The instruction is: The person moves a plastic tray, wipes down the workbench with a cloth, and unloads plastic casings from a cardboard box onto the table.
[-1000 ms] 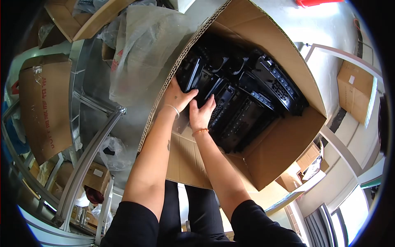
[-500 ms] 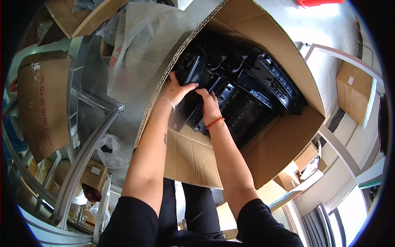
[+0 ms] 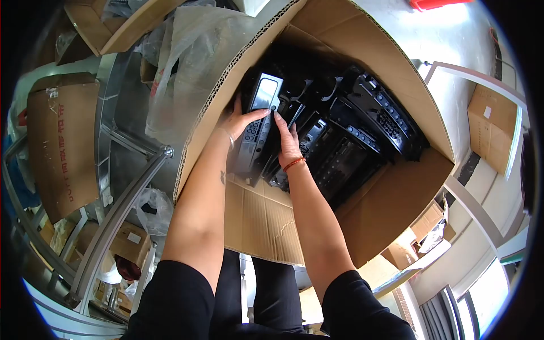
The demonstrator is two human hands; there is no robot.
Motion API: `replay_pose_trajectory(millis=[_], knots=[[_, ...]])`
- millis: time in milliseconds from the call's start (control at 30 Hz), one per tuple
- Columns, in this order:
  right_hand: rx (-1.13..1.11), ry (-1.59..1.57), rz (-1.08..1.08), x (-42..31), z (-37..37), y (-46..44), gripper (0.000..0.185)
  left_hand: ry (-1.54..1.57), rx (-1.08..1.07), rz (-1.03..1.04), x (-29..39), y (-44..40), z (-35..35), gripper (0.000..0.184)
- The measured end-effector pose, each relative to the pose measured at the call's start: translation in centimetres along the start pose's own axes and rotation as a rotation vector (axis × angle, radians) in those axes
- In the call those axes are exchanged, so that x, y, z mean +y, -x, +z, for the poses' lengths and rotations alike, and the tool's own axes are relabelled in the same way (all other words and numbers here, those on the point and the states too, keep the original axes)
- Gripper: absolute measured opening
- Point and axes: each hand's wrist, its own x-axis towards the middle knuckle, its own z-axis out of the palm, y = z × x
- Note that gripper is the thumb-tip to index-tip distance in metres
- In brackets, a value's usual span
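Observation:
A long glossy black plastic panel (image 3: 253, 137), with a window-like area at its upper end and a row of small button openings, stands tilted in an open cardboard box (image 3: 391, 212). My left hand (image 3: 241, 120) grips its left side, thumb lying across the face. On its right edge is my right hand (image 3: 288, 143), thumb up and fingers curled out of sight behind. Both hands are closed on the panel. Several similar black plastic parts (image 3: 385, 113) are packed in the box to the right; the panel's lower end is partly hidden.
Left of the box are a metal-framed rack (image 3: 122, 207), a clear plastic bag (image 3: 192, 73) and a flattened printed carton (image 3: 63, 147). More cartons (image 3: 492, 122) stand at the right beside a white frame (image 3: 473, 208). A red object (image 3: 442, 4) lies on the floor at the top.
The panel has tilted so its face with the window and buttons now shows and catches the light. Both hands stay at it, having shifted slightly. The view has moved a little.

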Motion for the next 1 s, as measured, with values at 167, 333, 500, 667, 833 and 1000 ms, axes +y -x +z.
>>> replay_pose_trajectory(millis=[167,333,500,667,833,1000], knots=[[-0.112,-0.012,-0.01,-0.9,-1.4,1.5,0.105,-0.244,-0.018,-0.092,0.8,2.7,0.4,0.109],[-0.246,-0.108,0.015,-0.7,-2.3,1.1,0.108,-0.052,-0.14,-0.074,0.2,2.4,0.7,0.103],[-0.297,0.011,-0.032,0.4,-2.1,3.1,0.114,0.174,-0.116,-0.016,0.1,2.8,0.9,0.109],[-0.274,-0.06,0.057,0.0,-1.6,2.7,0.118,0.278,-0.14,-0.032,0.1,2.6,0.5,0.099],[-0.336,-0.066,0.004,-0.3,-1.6,2.4,0.12,0.174,-0.137,-0.017,0.5,2.1,0.3,0.083],[-0.345,-0.039,0.025,0.0,-2.3,2.6,0.125,0.189,-0.166,-0.076,-1.2,1.5,-0.2,0.071]])
